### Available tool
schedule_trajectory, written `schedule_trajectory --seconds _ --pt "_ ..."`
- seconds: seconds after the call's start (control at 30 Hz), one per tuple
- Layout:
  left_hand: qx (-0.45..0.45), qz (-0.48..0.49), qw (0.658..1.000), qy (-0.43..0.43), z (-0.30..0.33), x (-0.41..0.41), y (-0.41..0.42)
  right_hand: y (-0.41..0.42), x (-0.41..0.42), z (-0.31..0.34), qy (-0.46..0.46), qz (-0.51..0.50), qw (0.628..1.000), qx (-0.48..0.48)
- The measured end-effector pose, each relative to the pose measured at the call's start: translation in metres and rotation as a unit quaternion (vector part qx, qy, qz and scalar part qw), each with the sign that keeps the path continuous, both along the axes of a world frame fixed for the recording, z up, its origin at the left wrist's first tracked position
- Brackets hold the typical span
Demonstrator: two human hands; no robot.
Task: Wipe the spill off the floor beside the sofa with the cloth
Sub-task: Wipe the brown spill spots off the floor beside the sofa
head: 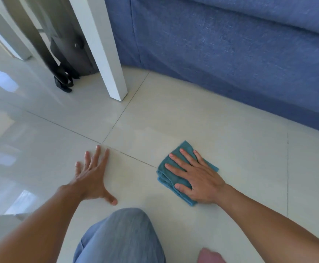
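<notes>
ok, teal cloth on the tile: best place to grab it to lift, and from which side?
Take the cloth at its bunched, layered edge on the person's left, coming from that side. The folds there stand thicker off the floor, so they give a grip something to pinch. The right hand lies flat across the rest, and the other edges look thin against the tile.

The glossy pale cream tiled floor [202, 118] with thin dark grout lines carries a folded teal terry cloth [171, 168], a square white wooden leg [115, 80], the blue fabric sofa [231, 54] base, and dark grey straps [63, 82].
</notes>
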State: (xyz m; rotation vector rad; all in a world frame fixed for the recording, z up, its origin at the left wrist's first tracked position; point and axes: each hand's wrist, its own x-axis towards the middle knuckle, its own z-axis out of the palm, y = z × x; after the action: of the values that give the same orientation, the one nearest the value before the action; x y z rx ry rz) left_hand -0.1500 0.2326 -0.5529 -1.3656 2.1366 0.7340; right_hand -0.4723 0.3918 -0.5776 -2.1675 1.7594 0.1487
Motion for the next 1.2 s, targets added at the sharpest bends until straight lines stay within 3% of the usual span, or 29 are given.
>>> schedule_trajectory --seconds 0.1,0.2,0.47,0.83,1.0,1.2 --pt "0.001 -0.003 1.0 0.004 -0.001 0.0 -0.003 -0.023 0.026 -0.001 -0.016 0.075 0.997 0.007" --pt "-0.001 0.0 1.0 0.004 -0.002 0.001 -0.003 -0.047 0.052 -0.004 -0.03 0.089 0.996 0.005" --pt "-0.076 -0.038 0.996 0.006 0.0 0.007 -0.011 -0.104 0.056 -0.012 -0.042 -0.088 0.995 -0.027" --pt "-0.111 -0.043 0.992 0.04 0.0 -0.022 -0.011 -0.027 -0.031 -0.008 0.014 -0.296 0.955 -0.003" --pt "-0.083 -0.046 0.995 0.004 0.004 -0.041 -0.005 -0.013 -0.029 -0.003 0.011 -0.314 0.949 0.021" --pt "-0.078 -0.076 0.994 -0.003 0.009 -0.035 -0.013 -0.011 -0.011 -0.002 0.011 -0.217 0.975 0.034"
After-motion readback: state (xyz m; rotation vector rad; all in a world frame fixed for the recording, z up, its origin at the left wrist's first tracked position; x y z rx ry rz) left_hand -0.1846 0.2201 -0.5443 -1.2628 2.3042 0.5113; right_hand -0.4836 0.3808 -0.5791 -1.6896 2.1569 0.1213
